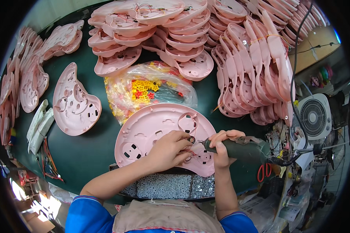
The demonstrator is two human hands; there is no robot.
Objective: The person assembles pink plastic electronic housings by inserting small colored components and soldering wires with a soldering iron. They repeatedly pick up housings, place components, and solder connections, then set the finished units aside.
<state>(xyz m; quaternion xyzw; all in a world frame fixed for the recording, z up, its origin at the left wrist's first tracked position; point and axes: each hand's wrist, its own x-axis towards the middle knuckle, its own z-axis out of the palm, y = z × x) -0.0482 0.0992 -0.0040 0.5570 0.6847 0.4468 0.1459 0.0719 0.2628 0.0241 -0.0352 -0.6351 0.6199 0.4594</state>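
A pink plastic shell (144,128) with moulded posts and slots lies hollow side up in front of me. My left hand (170,150) rests over its middle, fingertips closed on a small round dark part (191,139). Thin red wires (191,152) run under and beside those fingers. In my right hand (223,146) is a dark green corded electric screwdriver (247,150), held nearly level. Its tip points left at the dark part; whether they touch, I cannot tell.
Stacked pink shells (151,35) fill the back, with more on the right (256,70) and left (31,77). A single shell (76,101) lies left. Behind the work sits a plastic bag (144,87) of yellow and red stars. Red scissors (264,172) and a fan (314,116) are right.
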